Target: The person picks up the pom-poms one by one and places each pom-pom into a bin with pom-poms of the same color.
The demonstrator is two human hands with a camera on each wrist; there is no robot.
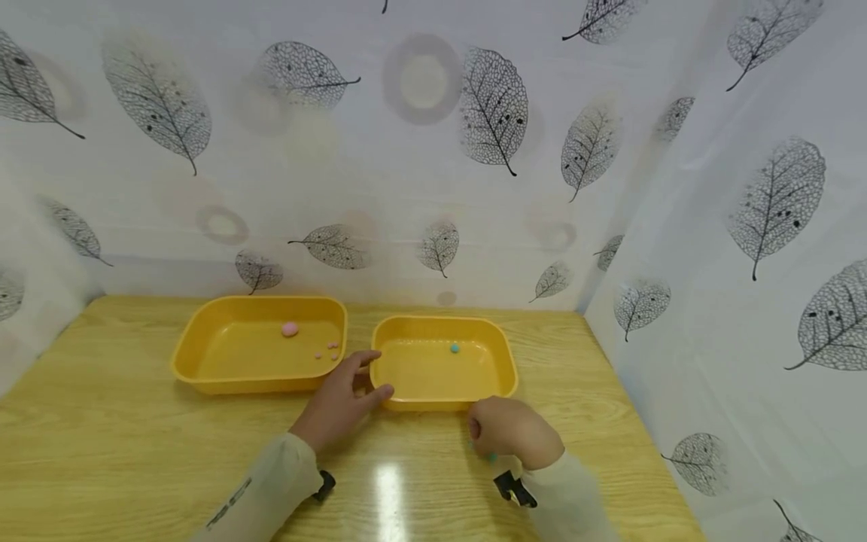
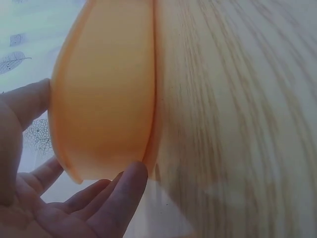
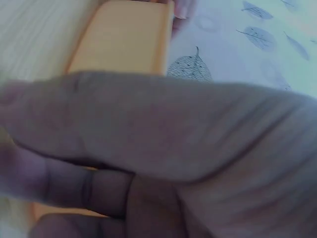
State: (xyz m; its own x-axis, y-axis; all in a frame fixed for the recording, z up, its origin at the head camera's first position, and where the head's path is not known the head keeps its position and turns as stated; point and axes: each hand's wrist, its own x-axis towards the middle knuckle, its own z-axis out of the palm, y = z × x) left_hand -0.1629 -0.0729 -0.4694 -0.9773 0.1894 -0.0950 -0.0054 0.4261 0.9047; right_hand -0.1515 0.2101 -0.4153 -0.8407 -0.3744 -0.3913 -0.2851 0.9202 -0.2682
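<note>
My left hand holds the left end of the smaller yellow tray, its thumb low on the wall and a finger at the rim. The left wrist view shows the same tray wall between thumb and fingers. Inside that tray lies a small teal ball. My right hand, fingers curled, is low over the table just in front of the tray's near right corner. A small teal piece shows beneath it, and another teal speck is near its fingertips. Whether the fingers pinch one, I cannot tell.
To the left stands a larger yellow tray with a pink ball and several small pink pieces. Both trays sit on a wood-grain table. A leaf-patterned white sheet borders the table at the back and right.
</note>
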